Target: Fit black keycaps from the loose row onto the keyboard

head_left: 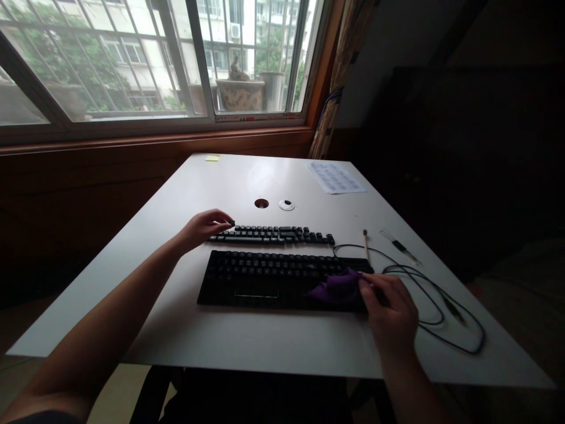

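A black keyboard [265,277] lies on the white table [185,194]. Just behind it sit rows of loose black keycaps [273,235]. My left hand [205,228] reaches to the left end of those rows, its fingertips pinched on a single black keycap. My right hand [391,315] rests at the keyboard's right end, fingers closed on a purple cloth [335,288] that lies over the keys there.
A black cable [432,294] loops over the table to the right of the keyboard. A thin stick [366,242] and a small tool [399,245] lie behind it. A printed sheet [336,176], a yellow note [212,158], a cable hole [261,203] and its white cap [286,205] are farther back.
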The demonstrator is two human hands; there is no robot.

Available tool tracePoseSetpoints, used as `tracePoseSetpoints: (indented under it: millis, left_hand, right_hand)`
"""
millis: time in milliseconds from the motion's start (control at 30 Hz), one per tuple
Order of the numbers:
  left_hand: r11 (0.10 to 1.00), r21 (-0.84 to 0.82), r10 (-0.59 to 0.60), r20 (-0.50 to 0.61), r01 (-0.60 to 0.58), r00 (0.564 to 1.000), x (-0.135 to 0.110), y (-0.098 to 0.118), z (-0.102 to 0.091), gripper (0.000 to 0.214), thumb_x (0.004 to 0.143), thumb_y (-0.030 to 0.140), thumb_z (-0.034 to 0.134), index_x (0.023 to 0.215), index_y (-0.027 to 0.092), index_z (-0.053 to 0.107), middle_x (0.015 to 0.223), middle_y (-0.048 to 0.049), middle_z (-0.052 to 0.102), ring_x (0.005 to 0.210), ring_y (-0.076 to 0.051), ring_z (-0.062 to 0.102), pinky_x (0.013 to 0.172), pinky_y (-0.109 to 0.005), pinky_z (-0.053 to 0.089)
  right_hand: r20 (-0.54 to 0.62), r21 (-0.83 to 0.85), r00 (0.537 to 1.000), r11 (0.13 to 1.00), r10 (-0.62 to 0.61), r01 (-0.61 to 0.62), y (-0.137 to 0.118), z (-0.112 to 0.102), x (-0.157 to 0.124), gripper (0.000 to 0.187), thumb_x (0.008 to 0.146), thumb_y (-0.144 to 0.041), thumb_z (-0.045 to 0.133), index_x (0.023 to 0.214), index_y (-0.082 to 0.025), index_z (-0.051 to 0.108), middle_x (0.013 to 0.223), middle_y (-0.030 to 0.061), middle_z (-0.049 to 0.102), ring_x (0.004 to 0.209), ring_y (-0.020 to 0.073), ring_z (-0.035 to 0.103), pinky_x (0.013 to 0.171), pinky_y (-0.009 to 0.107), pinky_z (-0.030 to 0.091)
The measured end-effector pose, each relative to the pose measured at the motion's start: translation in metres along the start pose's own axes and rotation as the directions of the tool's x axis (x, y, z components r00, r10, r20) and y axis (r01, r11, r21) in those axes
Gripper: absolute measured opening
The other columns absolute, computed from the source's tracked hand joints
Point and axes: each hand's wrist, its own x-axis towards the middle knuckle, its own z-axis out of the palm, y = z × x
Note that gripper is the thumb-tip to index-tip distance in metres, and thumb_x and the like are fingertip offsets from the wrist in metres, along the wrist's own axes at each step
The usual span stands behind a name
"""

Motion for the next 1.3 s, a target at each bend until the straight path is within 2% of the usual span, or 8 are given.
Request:
tracePoseSetpoints:
  millis: [133,233,367,533,733,867,1033,1300]
  left_hand:
    - [0.958,-0.282,-0.049,-0.009,0.045,0.999,-0.026,0.027,0.016,0.03,0.088,0.044,0.079,0.102,0.018,0.075,0.1,-0.0075,0.075,0.091,-0.02,0.069,0.081,-0.033,0.057]
    - [0.918,-0.396,-0.001,0.052,0.022,0.999,-0.044,0.042,0.028,0.026,0.088,0.039,0.08,0.101,0.018,0.076,0.1,-0.0082,0.074,0.088,-0.019,0.068,0.078,-0.032,0.057]
    - [0.885,-0.466,0.048,0.114,0.011,0.992,-0.06,0.056,0.035,0.023,0.09,0.036,0.079,0.103,0.018,0.075,0.1,-0.0092,0.073,0.087,-0.019,0.068,0.075,-0.03,0.058]
    - [0.892,-0.45,0.12,0.145,-0.043,0.982,-0.068,0.066,0.035,0.019,0.093,0.034,0.076,0.104,0.018,0.075,0.103,-0.0095,0.071,0.09,-0.019,0.069,0.076,-0.03,0.059]
    - [0.948,-0.287,0.18,0.126,-0.138,0.976,-0.072,0.067,0.03,0.015,0.096,0.029,0.071,0.105,0.018,0.073,0.106,-0.0081,0.066,0.093,-0.017,0.067,0.08,-0.029,0.059]
    - [0.977,-0.008,0.213,0.138,-0.214,0.967,-0.077,0.056,0.027,0.011,0.096,0.025,0.071,0.105,0.02,0.073,0.106,-0.0067,0.067,0.094,-0.018,0.065,0.08,-0.03,0.056]
    - [0.895,0.327,0.264,0.159,-0.303,0.951,-0.085,0.04,0.031,0.008,0.094,0.024,0.073,0.102,0.022,0.073,0.105,-0.0065,0.069,0.1,-0.023,0.06,0.089,-0.038,0.053]
    - [0.831,0.481,0.209,0.192,-0.277,0.959,-0.088,0.049,0.042,0.009,0.092,0.023,0.074,0.101,0.021,0.073,0.109,-0.0076,0.069,0.105,-0.026,0.057,0.088,-0.041,0.054]
  right_hand:
    - [0.006,-0.007,1.0,1.0,-0.01,0.01,0.001,0.0,0.0,0.009,0.095,-0.028,0.07,0.101,-0.024,0.074,0.093,0.0021,0.069,0.08,0.0183,0.064,0.079,0.036,0.052]
    - [0.015,-0.013,1.0,1.0,-0.01,0.01,0.001,0.0,0.0,0.01,0.095,-0.029,0.069,0.101,-0.024,0.075,0.094,0.0021,0.069,0.08,0.0185,0.064,0.08,0.036,0.053]
    - [0.019,-0.013,1.0,1.0,-0.023,0.023,0.001,0.0,0.001,0.009,0.094,-0.028,0.07,0.1,-0.023,0.075,0.093,0.0023,0.069,0.08,0.0188,0.064,0.079,0.036,0.052]
    - [0.021,-0.029,1.0,0.999,-0.02,0.021,0.0,0.0,0.0,0.01,0.096,-0.028,0.069,0.101,-0.022,0.075,0.094,0.0032,0.069,0.081,0.0188,0.064,0.079,0.036,0.053]
    - [0.029,-0.019,0.999,0.999,-0.036,0.037,0.003,0.001,-0.001,0.009,0.095,-0.026,0.07,0.102,-0.021,0.075,0.093,0.003,0.069,0.08,0.0176,0.063,0.079,0.036,0.052]
    - [0.028,-0.014,0.999,0.999,-0.03,0.03,0.002,0.001,-0.001,0.009,0.095,-0.025,0.071,0.102,-0.021,0.075,0.094,0.0031,0.069,0.08,0.018,0.063,0.079,0.036,0.052]
    - [0.025,-0.01,0.999,1.0,-0.023,0.024,0.001,0.002,0.0,0.009,0.094,-0.026,0.071,0.101,-0.021,0.075,0.094,0.003,0.068,0.08,0.0179,0.064,0.08,0.035,0.052]
    - [0.029,-0.014,0.999,0.999,-0.039,0.039,0.001,0.0,0.0,0.009,0.094,-0.024,0.071,0.101,-0.021,0.075,0.094,0.0032,0.069,0.081,0.0178,0.064,0.08,0.035,0.053]
